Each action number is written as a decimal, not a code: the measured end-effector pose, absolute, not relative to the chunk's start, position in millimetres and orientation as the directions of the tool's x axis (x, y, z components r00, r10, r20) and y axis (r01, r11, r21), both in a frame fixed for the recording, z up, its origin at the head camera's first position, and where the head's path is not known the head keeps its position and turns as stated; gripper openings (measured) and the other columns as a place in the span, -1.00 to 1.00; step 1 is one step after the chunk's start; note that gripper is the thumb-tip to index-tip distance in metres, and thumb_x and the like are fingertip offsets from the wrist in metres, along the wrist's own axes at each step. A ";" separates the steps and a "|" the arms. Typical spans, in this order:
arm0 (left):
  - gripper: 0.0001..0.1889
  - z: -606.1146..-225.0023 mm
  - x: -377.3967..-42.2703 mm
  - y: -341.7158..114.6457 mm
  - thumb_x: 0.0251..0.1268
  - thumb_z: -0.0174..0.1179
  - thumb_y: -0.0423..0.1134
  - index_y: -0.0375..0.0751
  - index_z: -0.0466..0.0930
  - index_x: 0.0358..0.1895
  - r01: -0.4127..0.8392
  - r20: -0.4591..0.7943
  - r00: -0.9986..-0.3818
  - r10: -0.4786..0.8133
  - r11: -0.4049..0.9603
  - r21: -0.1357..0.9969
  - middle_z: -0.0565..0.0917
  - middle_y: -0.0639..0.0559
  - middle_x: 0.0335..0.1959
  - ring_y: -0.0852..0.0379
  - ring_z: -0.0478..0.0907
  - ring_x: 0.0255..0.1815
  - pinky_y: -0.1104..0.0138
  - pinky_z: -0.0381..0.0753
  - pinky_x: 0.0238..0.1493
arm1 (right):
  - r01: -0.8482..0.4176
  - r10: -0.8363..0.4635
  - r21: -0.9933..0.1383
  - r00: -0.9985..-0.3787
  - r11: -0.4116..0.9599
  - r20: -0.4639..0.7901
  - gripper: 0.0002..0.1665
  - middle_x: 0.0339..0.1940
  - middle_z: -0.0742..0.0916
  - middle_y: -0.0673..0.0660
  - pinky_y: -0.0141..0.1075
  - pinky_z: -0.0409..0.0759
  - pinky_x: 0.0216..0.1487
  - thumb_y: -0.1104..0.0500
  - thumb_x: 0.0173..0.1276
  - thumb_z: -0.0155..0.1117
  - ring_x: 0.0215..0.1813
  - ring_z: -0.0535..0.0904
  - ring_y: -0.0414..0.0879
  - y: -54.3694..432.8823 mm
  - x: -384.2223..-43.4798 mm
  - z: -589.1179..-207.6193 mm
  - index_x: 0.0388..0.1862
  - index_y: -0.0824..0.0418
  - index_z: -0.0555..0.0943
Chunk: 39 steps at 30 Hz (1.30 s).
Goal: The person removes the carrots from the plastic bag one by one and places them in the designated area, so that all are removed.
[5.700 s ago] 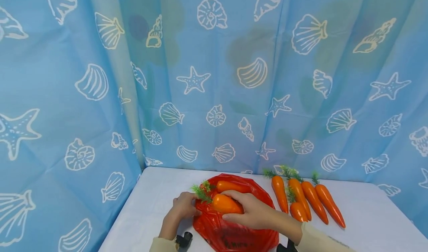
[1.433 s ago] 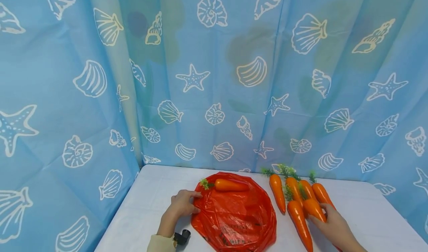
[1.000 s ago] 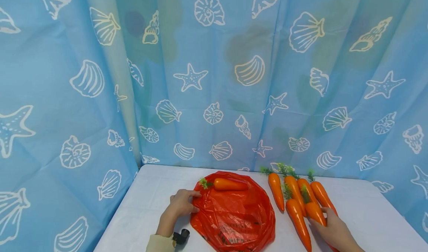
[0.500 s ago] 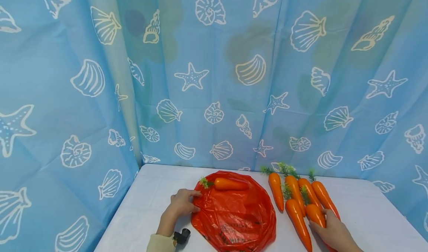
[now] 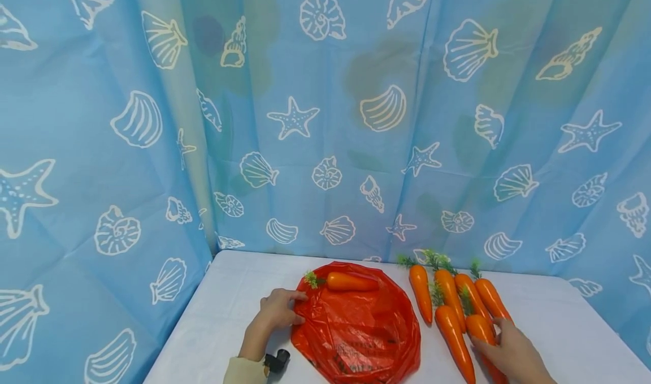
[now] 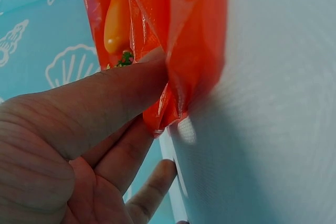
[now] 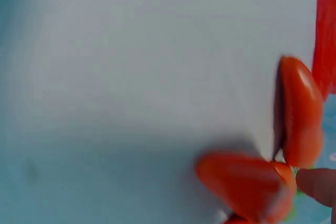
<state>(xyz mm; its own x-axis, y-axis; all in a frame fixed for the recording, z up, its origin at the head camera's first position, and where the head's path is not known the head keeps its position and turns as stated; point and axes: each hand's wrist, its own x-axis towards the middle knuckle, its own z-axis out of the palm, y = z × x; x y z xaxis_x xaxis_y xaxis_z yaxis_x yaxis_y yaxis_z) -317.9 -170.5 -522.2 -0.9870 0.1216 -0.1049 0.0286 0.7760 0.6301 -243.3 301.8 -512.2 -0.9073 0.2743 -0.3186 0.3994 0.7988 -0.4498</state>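
Observation:
A red plastic bag (image 5: 351, 322) lies spread with its mouth opened, and one orange carrot (image 5: 351, 281) with a green top lies inside near its back edge. My left hand (image 5: 278, 310) pinches the bag's left rim; the left wrist view shows thumb and fingers on the folded red film. At the right, my right hand (image 5: 513, 350) has thumb and fingers around an orange carrot (image 5: 479, 328) lying at the front of a group. A fingertip (image 7: 316, 184) shows beside carrots in the blurred right wrist view; most of that hand is out of it.
Several more carrots with leafy tops lie side by side, among them a left one (image 5: 420, 293), a front one (image 5: 455, 341) and a far right one (image 5: 492, 298). The white table (image 5: 244, 276) ends at blue shell-patterned curtains (image 5: 325, 118) behind and left.
Earlier, my right hand held a carrot over the bag; it has since moved right, and a carrot now lies at the group's front. That carrot has turned slightly and settled. My left hand stays put.

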 end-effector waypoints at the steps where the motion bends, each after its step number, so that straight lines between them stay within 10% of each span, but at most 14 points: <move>1: -0.56 -521.6 -317.9 -170.6 -0.07 0.52 -0.31 0.06 0.76 -0.02 0.028 -0.104 -0.987 0.121 0.774 0.632 0.63 -0.13 0.13 -0.16 0.44 0.16 -0.20 0.36 0.16 | 0.382 0.265 -0.450 -0.916 0.807 -0.302 0.23 -0.19 0.59 0.44 -0.20 0.72 -0.26 -0.29 0.11 0.46 -0.33 0.50 -0.01 302.6 -244.3 -508.1 0.25 0.66 0.14; 15: -0.56 -517.8 -321.8 -171.2 -0.08 0.53 -0.31 0.05 0.76 -0.02 0.029 -0.098 -0.988 0.116 0.776 0.630 0.64 -0.13 0.12 -0.15 0.44 0.15 -0.20 0.38 0.16 | 0.025 0.050 -0.505 -0.998 0.863 0.036 0.05 -0.17 0.67 0.28 -0.27 0.68 -0.36 -0.23 0.13 0.47 -0.27 0.55 -0.04 292.4 -264.1 -458.6 0.28 0.50 0.32; 39: -0.57 -520.8 -317.3 -168.7 -0.09 0.52 -0.35 -0.01 0.75 -0.04 0.046 -0.105 -0.984 0.142 0.777 0.628 0.67 -0.10 0.06 -0.13 0.46 0.07 -0.22 0.38 0.13 | -0.137 -0.108 -0.566 -0.991 0.813 0.085 -0.27 -0.11 0.69 0.17 -0.36 0.68 -0.32 -0.02 0.17 0.50 -0.22 0.60 -0.12 224.6 -261.8 -453.1 0.20 0.34 0.50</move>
